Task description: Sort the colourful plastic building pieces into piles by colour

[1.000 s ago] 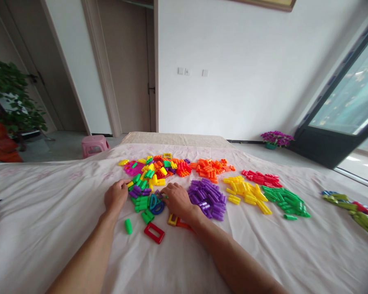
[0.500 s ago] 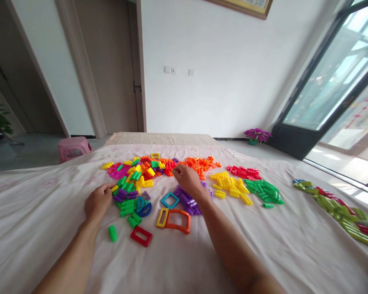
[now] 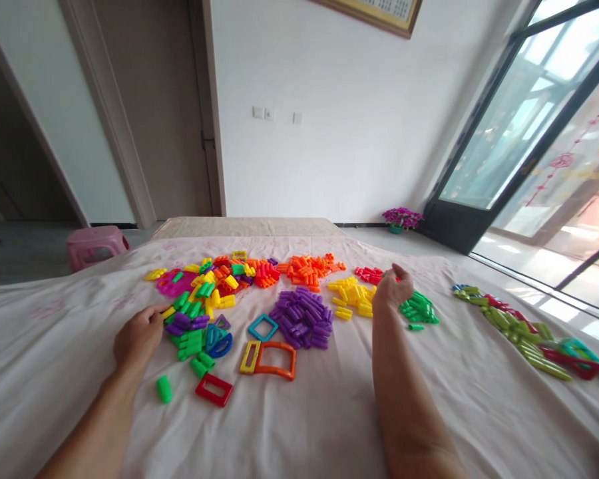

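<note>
My left hand (image 3: 138, 338) rests at the left side of a mixed heap of plastic building pieces, its fingertips closed on a small yellow piece (image 3: 168, 313). Green tube pieces (image 3: 190, 342) and purple pieces (image 3: 182, 324) lie right beside it. My right hand (image 3: 393, 289) is over the red pile (image 3: 368, 274), between the yellow pile (image 3: 352, 294) and the green pile (image 3: 420, 309). Its fingers are curled together; whatever they hold is hidden. A purple pile (image 3: 302, 319) and an orange pile (image 3: 312, 267) lie between my hands.
Nearer me lie a red rectangular frame (image 3: 214, 390), an orange frame (image 3: 276, 360), a yellow frame (image 3: 250, 357), a blue square frame (image 3: 263, 328) and a single green piece (image 3: 164, 390). Long olive-green pieces (image 3: 514, 327) spread at the right. A pink stool (image 3: 97, 247) stands beyond the cloth.
My right hand has moved right, from the mixed heap's edge across to the red pile, uncovering the purple pile. My left hand stays at the heap. The view has turned slightly right.
</note>
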`<state>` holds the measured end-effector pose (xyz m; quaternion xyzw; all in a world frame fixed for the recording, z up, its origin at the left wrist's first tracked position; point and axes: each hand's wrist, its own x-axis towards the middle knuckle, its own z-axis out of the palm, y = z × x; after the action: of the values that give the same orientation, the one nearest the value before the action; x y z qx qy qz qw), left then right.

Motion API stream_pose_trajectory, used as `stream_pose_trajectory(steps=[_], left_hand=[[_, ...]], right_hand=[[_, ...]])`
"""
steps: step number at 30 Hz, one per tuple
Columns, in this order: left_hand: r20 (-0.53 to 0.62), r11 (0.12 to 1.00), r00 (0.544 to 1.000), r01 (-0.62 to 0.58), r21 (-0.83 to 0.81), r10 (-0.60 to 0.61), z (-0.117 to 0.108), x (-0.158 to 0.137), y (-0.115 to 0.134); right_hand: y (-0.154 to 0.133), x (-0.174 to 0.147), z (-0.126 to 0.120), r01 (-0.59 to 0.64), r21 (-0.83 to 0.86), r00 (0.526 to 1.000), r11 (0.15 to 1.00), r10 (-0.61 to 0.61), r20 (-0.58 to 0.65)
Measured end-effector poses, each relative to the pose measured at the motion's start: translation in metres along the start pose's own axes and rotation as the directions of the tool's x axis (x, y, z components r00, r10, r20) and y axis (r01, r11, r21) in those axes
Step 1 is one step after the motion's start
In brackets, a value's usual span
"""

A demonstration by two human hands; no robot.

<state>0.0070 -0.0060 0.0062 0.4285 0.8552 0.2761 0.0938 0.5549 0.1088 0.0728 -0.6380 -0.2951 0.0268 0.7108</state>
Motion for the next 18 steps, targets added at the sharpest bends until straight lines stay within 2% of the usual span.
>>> stream_pose_trajectory(steps=[2, 3, 4, 6, 8, 10, 11, 13, 14, 16, 17, 18], left_hand=[[-0.001, 1.0, 1.0, -0.006, 0.002, 0.006, 0.0, -0.001, 0.0], [-0.003, 1.0, 1.0, -0.009, 0.001, 0.009, 0.0, -0.001, 0.001], [-0.004, 1.0, 1.0, -0.013, -0.002, 0.013, -0.001, -0.002, 0.001], [-0.003, 1.0, 1.0, -0.019, -0.007, 0.019, -0.002, -0.004, 0.002], [-0.008, 1.0, 1.0, -0.022, -0.008, 0.022, -0.002, -0.005, 0.004], [-0.015, 1.0, 1.0, -0.025, -0.006, 0.025, -0.003, -0.005, 0.004], [-0.017, 1.0, 1.0, -0.025, -0.005, 0.025, -0.003, -0.005, 0.005], [-0.022, 1.0, 0.999, -0.026, -0.005, 0.025, -0.002, -0.005, 0.005], [-0.023, 1.0, 0.999, -0.027, -0.006, 0.027, -0.002, -0.005, 0.005], [-0.024, 1.0, 0.999, -0.026, -0.008, 0.026, -0.002, -0.005, 0.005], [-0.025, 1.0, 0.999, -0.024, -0.008, 0.024, -0.002, -0.005, 0.005], [-0.025, 1.0, 0.999, -0.023, -0.007, 0.022, -0.002, -0.005, 0.005]], right_hand=[[0.006, 0.009, -0.012, 0.073, -0.122, 0.97, 0.99, -0.099, -0.224], [0.006, 0.011, -0.015, 0.081, -0.152, 0.949, 0.985, -0.123, -0.29], [0.004, 0.011, -0.016, 0.088, -0.16, 0.945, 0.983, -0.133, -0.298], [-0.005, 0.005, -0.012, 0.108, -0.115, 0.97, 0.988, -0.13, -0.204], [-0.019, -0.012, 0.001, 0.136, -0.031, 0.991, 0.99, -0.136, -0.006], [-0.036, -0.039, 0.018, 0.157, 0.051, 0.962, 0.986, -0.164, 0.217], [-0.044, -0.057, 0.026, 0.175, 0.089, 0.926, 0.981, -0.195, 0.325], [-0.061, -0.101, 0.039, 0.215, 0.181, 0.792, 0.96, -0.28, 0.543], [-0.069, -0.125, 0.043, 0.243, 0.244, 0.666, 0.939, -0.344, 0.662], [-0.084, -0.174, 0.044, 0.283, 0.347, 0.407, 0.894, -0.439, 0.801], [-0.091, -0.197, 0.042, 0.331, 0.396, 0.2, 0.857, -0.474, 0.858], [-0.096, -0.218, 0.039, 0.379, 0.421, 0.063, 0.824, -0.477, 0.877]])
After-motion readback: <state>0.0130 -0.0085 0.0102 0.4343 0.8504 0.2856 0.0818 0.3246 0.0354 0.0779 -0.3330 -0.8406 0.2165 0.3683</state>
